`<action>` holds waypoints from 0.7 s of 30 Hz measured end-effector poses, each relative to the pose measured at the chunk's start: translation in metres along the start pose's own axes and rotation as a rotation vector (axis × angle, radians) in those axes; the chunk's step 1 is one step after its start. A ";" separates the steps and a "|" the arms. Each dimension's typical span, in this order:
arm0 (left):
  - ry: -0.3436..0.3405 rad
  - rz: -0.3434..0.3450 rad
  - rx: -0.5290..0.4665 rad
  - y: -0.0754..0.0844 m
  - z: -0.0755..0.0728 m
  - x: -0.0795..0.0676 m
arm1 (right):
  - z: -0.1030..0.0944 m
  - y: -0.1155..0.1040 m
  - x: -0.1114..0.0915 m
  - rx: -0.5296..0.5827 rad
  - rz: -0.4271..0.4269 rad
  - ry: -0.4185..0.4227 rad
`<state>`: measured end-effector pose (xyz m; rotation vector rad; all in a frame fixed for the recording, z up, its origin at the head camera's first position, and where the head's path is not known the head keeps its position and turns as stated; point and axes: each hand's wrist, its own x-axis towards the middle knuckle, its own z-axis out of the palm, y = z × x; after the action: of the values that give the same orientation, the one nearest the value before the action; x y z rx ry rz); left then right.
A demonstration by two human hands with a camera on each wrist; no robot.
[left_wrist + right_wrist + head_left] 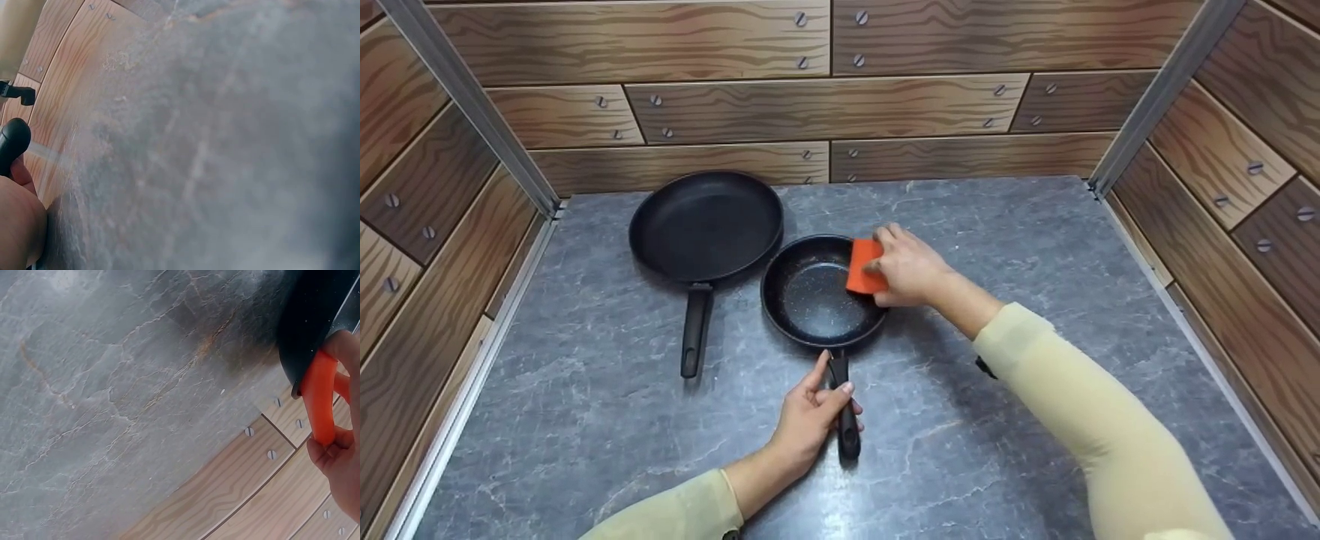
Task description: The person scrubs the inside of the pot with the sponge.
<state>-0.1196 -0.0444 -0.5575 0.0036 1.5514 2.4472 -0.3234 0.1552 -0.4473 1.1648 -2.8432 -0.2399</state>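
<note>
A small black frying pan (819, 300) with a speckled inside sits on the grey table, its handle pointing towards me. My left hand (802, 420) grips that handle, thumb on top and the index finger stretched along its side. In the left wrist view the handle's end (14, 140) pokes out above part of the hand. My right hand (911, 266) pinches a bent orange sponge cloth (865, 266) against the pan's right inner wall. The right wrist view has the orange cloth (319, 399) at the pan's rim, between thumb and fingers.
A larger black frying pan (709, 225) lies behind and left of the small one, its handle towards me. Wood-patterned walls (825, 109) with metal corner posts enclose the grey marbled table (607, 420) at the back and both sides.
</note>
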 end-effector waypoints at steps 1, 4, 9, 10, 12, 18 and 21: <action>-0.001 0.001 -0.001 0.000 0.000 0.000 | 0.000 0.001 -0.001 0.014 -0.003 0.003; -0.003 0.002 -0.005 0.000 0.000 0.000 | 0.002 0.003 -0.003 0.066 -0.009 0.012; -0.006 0.006 -0.004 0.000 0.000 0.000 | 0.005 0.006 -0.007 0.145 -0.026 0.026; -0.007 0.007 -0.004 0.000 0.000 0.000 | 0.006 0.007 -0.008 0.151 -0.032 0.029; -0.006 0.005 -0.004 0.000 0.000 0.000 | 0.007 0.007 -0.009 0.163 -0.040 0.031; 0.004 -0.003 0.002 0.000 0.000 0.000 | 0.008 0.007 -0.010 0.196 -0.027 0.011; 0.006 -0.005 0.005 0.001 0.000 0.000 | 0.008 0.007 -0.011 0.214 -0.013 -0.006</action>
<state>-0.1196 -0.0445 -0.5566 -0.0068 1.5575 2.4420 -0.3212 0.1685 -0.4537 1.2187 -2.9246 0.0627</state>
